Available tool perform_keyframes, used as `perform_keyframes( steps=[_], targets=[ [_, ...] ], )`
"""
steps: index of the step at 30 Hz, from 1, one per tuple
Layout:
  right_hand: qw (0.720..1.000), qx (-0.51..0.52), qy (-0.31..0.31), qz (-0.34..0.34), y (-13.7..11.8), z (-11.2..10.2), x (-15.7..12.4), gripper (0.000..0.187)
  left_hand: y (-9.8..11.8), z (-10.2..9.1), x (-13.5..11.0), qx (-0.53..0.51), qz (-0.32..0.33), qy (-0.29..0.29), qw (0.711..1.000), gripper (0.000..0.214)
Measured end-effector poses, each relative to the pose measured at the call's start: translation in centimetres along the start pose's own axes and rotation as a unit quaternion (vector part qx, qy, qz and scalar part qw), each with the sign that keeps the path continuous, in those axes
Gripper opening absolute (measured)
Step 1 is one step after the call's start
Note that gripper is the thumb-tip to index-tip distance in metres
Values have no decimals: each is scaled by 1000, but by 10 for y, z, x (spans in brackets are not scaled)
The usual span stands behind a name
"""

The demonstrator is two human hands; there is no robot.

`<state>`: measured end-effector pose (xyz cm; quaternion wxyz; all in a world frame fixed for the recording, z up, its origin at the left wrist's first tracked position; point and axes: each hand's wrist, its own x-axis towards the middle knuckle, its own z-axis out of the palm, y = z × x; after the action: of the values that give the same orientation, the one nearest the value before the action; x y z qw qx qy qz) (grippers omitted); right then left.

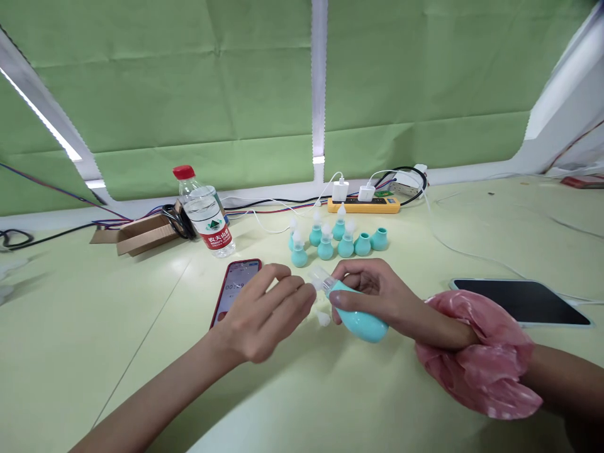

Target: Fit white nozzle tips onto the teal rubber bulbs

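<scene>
My right hand [365, 292] is wrapped round a teal squeeze-bulb nasal aspirator [365, 321], its clear neck pointing left. At that end is a translucent tip [318, 278], where the fingers of my left hand [271, 308] are closed in a pinch. The fingers partly hide the tip, so how far it sits on the neck cannot be made out. A loose whitish tip [323, 319] lies on the table just below the neck. Beyond my hands stand several teal bulbs [325, 248] with whitish tips on top, and two teal bulbs [362, 244] with bare open necks.
A phone [236, 283] showing a timer lies partly behind my left hand. A water bottle [207, 217] and an open cardboard box [148, 233] stand at left. A yellow power strip [363, 205] with cables lies at the back. On the right is a dark-screened tablet [519, 302].
</scene>
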<state>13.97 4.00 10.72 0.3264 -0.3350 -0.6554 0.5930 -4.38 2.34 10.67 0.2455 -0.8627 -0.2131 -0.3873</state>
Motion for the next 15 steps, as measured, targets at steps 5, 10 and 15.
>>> perform_keyframes(
  steps=[5, 10, 15],
  targets=[
    [999, -9, 21, -46, 4, 3, -4, 24, 9, 7, 0, -181, -235, 75, 952, 9],
    [997, -14, 33, -61, 4, 6, -5, 25, 11, 9, 1, -329, -354, 83, 871, 1],
    [994, -34, 67, -77, 3, 9, -7, 23, 17, 6, 5, -365, -382, 92, 844, 7]
  ],
)
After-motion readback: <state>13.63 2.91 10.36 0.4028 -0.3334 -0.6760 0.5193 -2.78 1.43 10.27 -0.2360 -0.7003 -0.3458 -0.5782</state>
